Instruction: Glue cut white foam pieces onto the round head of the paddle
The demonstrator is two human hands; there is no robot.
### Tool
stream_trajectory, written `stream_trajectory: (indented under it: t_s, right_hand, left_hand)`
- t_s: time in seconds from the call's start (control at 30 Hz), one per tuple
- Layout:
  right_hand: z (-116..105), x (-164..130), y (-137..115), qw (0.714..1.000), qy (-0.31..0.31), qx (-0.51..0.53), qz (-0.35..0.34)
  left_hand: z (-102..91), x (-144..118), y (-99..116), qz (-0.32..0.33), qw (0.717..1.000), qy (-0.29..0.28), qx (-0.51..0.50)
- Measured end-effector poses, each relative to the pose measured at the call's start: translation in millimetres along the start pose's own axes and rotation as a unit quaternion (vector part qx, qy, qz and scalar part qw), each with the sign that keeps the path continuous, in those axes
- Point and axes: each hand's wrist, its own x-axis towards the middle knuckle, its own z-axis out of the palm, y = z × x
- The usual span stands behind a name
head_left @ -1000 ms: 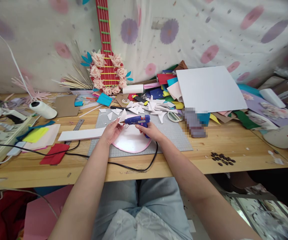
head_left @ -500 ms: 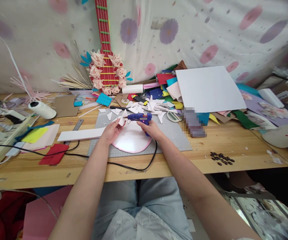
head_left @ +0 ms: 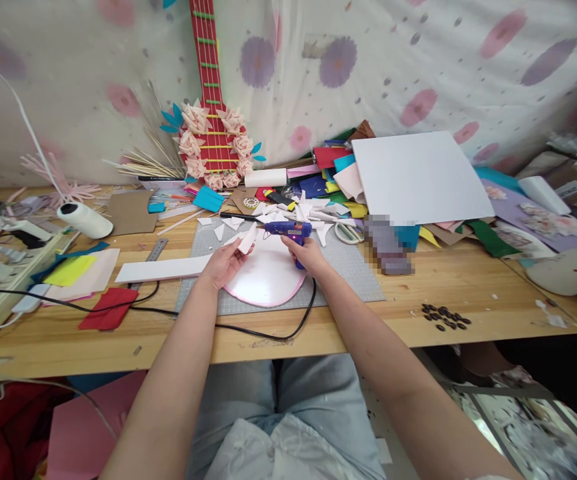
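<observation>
My right hand (head_left: 308,256) grips a blue glue gun (head_left: 288,231) with its nozzle pointing left, a little apart from a small white folded paper piece (head_left: 247,241). My left hand (head_left: 223,263) pinches that piece between thumb and fingers. Both hands hover over a round white disc with a pink rim (head_left: 267,276) lying on a grey cutting mat (head_left: 348,273). The gun's black cord (head_left: 248,331) trails off the mat toward the table's front edge.
More white folded pieces (head_left: 298,212) lie behind the mat. A large white sheet (head_left: 418,177) rests on coloured felt scraps at the back right. Scissors (head_left: 347,232), a metal ruler (head_left: 152,253), a white strip (head_left: 161,269), red felt (head_left: 109,309) and dark seeds (head_left: 445,317) surround the mat.
The glue gun has shifted right and slightly away from me, so its nozzle has drawn back from the paper piece. My left hand stays nearly still with the piece.
</observation>
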Motion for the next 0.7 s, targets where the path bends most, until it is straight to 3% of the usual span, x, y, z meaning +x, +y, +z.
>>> stream_trajectory:
  t_s: [0.3, 0.5, 0.7]
  right_hand:
    - [-3.8, -0.4, 5.0, 1.000, -0.018, -0.013, 0.015]
    - [-5.3, -6.5, -2.7, 0.995, -0.087, 0.048, -0.017]
    - [-3.3, -4.3, -5.3, 0.997, -0.063, 0.049, -0.008]
  left_hand:
    - [-1.3, -1.1, -0.8, 0.010, 1.000, 0.000, -0.003]
    - [-1.7, -0.6, -1.7, 0.024, 1.000, -0.005, -0.002]
    - [-0.9, 0.0, -2.1, 0.028, 1.000, -0.011, -0.009]
